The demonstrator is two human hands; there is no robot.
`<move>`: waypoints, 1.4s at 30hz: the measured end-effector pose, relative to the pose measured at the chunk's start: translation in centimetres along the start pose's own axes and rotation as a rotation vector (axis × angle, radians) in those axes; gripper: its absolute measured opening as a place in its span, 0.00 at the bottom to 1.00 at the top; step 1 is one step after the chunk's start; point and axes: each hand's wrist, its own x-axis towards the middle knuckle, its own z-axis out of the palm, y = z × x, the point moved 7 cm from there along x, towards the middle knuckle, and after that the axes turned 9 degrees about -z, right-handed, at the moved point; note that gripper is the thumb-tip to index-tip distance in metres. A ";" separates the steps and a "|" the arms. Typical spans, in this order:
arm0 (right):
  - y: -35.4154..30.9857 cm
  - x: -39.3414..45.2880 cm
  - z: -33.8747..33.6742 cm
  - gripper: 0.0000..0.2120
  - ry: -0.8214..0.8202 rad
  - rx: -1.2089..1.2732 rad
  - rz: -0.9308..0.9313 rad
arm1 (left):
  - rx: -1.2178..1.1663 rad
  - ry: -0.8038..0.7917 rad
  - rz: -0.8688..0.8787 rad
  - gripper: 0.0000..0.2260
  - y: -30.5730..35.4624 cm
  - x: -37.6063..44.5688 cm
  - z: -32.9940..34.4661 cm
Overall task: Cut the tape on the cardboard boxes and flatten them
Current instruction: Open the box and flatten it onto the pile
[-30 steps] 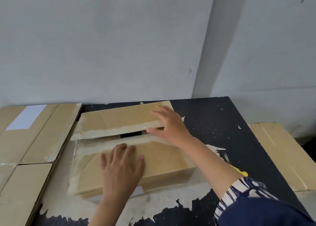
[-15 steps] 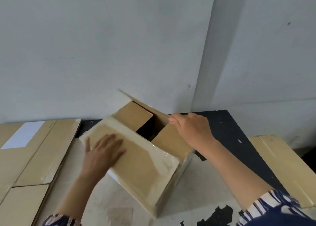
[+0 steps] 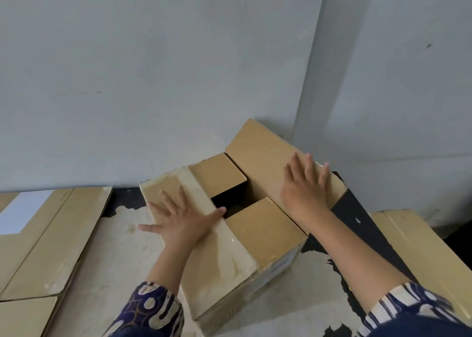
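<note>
A brown cardboard box [image 3: 265,237] stands on the worn table, turned at an angle, with its top flaps spread and a dark gap in the middle. My left hand [image 3: 184,216] lies flat with fingers spread on the left flap, which carries pale tape remains. My right hand [image 3: 304,186] presses flat on the far right flap, which tilts outward toward the wall. Two short inner flaps show between my hands. No cutting tool is in view.
Flattened cardboard sheets [image 3: 48,237] lie at the left, one with a white label. More flat cardboard [image 3: 419,239] sits at the right edge. The table [image 3: 120,255] has peeling black and pale paint. A grey wall stands close behind the box.
The box went from lying low with flaps nearly closed to standing with flaps spread open. My right hand moved from the flap edge onto the far flap; my left hand stayed on the left flap.
</note>
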 end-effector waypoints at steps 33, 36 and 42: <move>-0.3 -13.9 -1.2 0.20 -0.269 0.655 -0.211 | 0.536 0.160 0.262 0.41 -3.7 4.3 -5.3; -1.5 -15.3 3.2 0.31 -0.451 0.534 -0.230 | 0.454 0.088 0.299 0.40 -4.0 5.2 -5.4; -5.7 -13.5 4.6 0.38 -0.153 0.456 -0.290 | -0.130 0.019 0.397 0.27 -4.2 6.2 -9.1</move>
